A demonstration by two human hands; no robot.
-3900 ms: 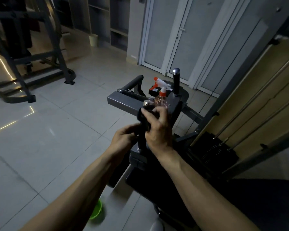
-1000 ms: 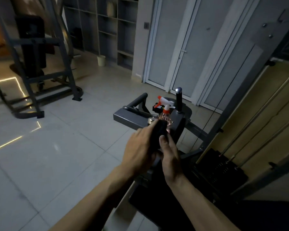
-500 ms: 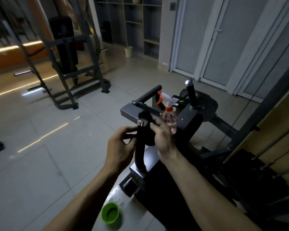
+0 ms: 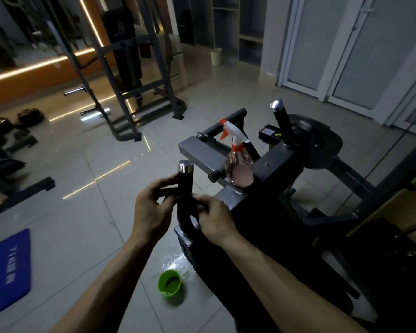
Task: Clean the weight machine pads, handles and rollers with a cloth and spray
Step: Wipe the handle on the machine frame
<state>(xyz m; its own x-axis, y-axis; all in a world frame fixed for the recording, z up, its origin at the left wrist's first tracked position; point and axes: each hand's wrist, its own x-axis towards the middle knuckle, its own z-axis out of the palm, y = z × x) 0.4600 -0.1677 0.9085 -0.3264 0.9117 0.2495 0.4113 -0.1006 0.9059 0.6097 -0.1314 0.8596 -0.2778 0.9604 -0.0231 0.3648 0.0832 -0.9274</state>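
The weight machine's near handle [image 4: 185, 188], a black upright grip with a chrome cap, stands between my hands. My left hand [image 4: 151, 207] pinches a dark cloth [image 4: 166, 191] on the handle's left side. Just right of the handle, my right hand [image 4: 214, 218] grips the cloth's other end, so the cloth seems to wrap the grip's middle. A clear spray bottle [image 4: 239, 169] with a white and orange trigger stands upright on the machine's grey beam [image 4: 199, 152]. The far handle [image 4: 280, 116] rises behind it.
On the tiled floor below my arms sit a green cup [image 4: 169, 283] and a wet patch [image 4: 175, 258]. A blue mat [image 4: 7, 267] lies at left. A dark rack [image 4: 130, 68] stands at the back left, and the weight stack [image 4: 394, 236] is at right.
Both hands have slid down the near handle with the cloth, leaving its chrome cap and upper grip uncovered. The view has swung left and down.
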